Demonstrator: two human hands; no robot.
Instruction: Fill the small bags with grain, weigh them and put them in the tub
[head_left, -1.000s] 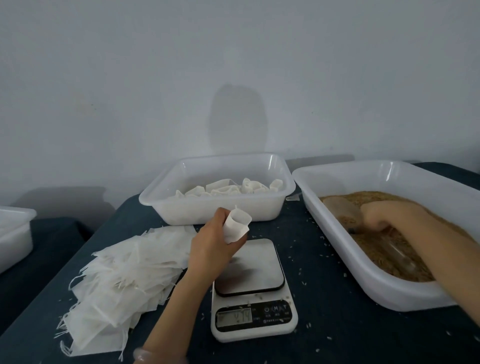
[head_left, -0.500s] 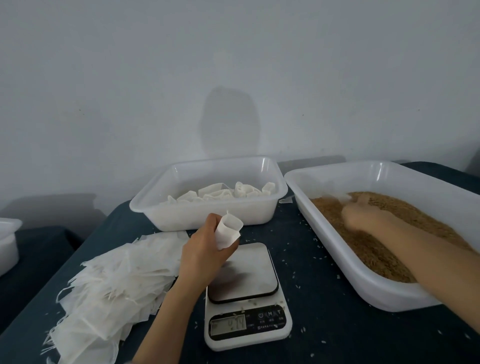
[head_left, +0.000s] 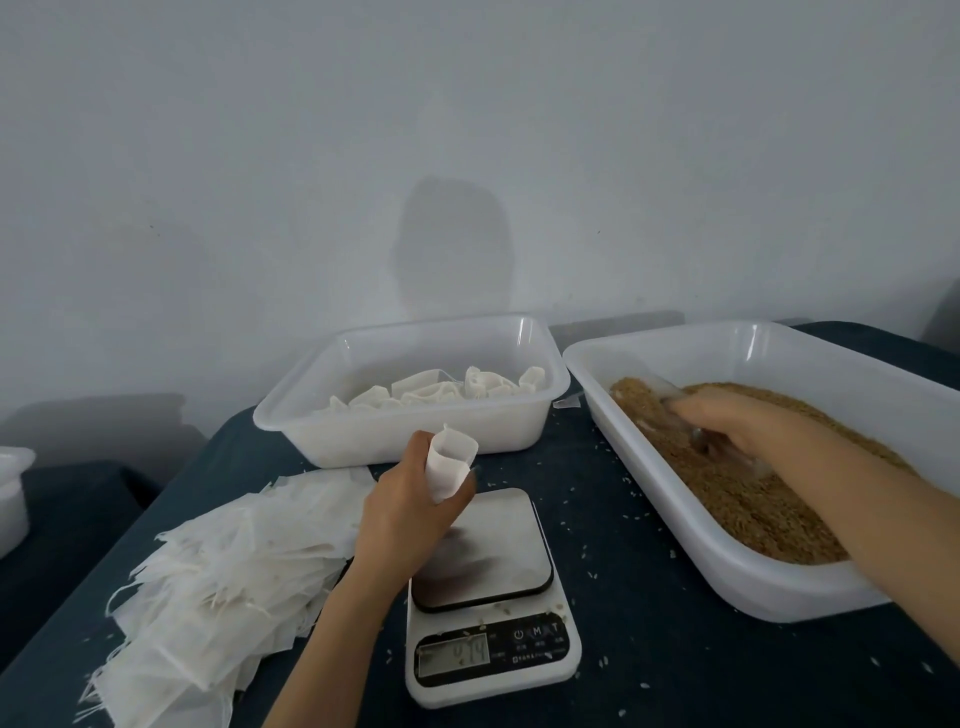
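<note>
The left hand (head_left: 410, 512) gripped an open small bag (head_left: 449, 465) upright over the far corner of the scale (head_left: 488, 597). Well apart, the right hand (head_left: 727, 421) curled round a clear scoop (head_left: 662, 389) sunk in the grain (head_left: 737, 499) in the tray (head_left: 675, 519), beside the tub (head_left: 415, 441).

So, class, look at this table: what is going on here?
A person is filling small bags with grain. The left hand holds a small bag with its mouth open, raised near the scale, whose plate bears nothing. The right hand grips a clear scoop dug into the grain in the large tub. More bags lie in the smaller tub behind, and flat bags are stacked at the left.
</note>
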